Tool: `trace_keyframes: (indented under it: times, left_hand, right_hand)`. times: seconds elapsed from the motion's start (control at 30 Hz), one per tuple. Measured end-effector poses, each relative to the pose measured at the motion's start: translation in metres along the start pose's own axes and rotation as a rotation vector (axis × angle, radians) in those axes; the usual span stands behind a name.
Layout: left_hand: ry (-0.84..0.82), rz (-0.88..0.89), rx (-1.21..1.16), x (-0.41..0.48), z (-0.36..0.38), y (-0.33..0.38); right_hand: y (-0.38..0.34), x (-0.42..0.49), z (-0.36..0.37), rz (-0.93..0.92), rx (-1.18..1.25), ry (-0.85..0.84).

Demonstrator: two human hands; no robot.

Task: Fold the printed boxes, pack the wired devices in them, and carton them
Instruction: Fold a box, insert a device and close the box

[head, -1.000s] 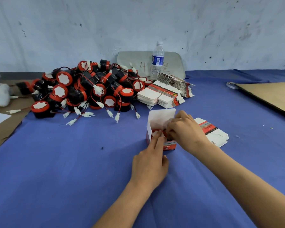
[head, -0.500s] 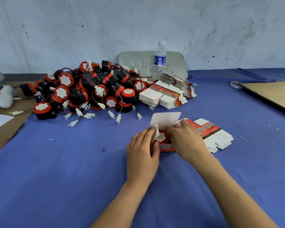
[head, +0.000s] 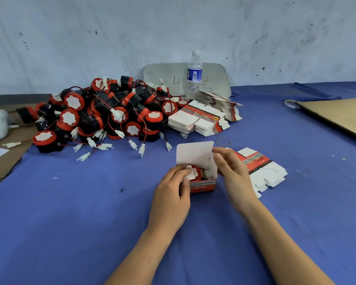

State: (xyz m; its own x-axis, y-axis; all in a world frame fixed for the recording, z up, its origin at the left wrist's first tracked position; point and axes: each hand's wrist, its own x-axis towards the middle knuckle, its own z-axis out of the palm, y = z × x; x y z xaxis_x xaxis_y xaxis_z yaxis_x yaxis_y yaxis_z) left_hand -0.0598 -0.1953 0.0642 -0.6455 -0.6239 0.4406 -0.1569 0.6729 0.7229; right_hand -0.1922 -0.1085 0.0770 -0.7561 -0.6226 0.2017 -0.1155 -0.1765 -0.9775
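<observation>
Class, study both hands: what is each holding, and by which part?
The left hand pinches the printed box by its left side flap. The right hand is at the box's right wall, but blur hides its grip.

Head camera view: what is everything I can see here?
open box: one, white inside, red front, centre of cloth
packed device: one, red and black, inside the open box
wired devices: large pile, red and black, white plugs, rear left
rear flat boxes: two stacks, white and red, right of the pile
near flat boxes: one stack, white and red, right of the open box
water bottle: one, clear, blue label, by the wall
board: one, grey, leaning on wall behind bottle
rubber band: one, pale, behind the open box
cardboard sheet: one, brown, far right
cloth: one, blue, covering the table
left hand: one, grips the open box's left side
right hand: one, at the open box's right side, blurred
</observation>
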Motion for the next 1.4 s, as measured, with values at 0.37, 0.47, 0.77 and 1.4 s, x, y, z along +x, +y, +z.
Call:
trace_keyframes:
  times: [0.37,0.47,0.77,1.4]
  left_hand:
    - [0.032,-0.037,-0.148,0.001,0.002,-0.003]
    - [0.046,-0.06,-0.169,0.002,0.002,-0.004]
    - [0.03,-0.154,-0.332,0.004,0.001,-0.002]
    - [-0.049,-0.128,-0.232,0.002,-0.004,0.001]
  right_hand:
    - [-0.004,0.002,-0.001,0.238,0.255,-0.252]
    - [-0.002,-0.001,-0.002,0.232,0.266,-0.316]
    - [-0.002,-0.003,0.001,0.183,0.098,-0.362]
    - [-0.005,-0.008,0.007,0.111,0.025,-0.32]
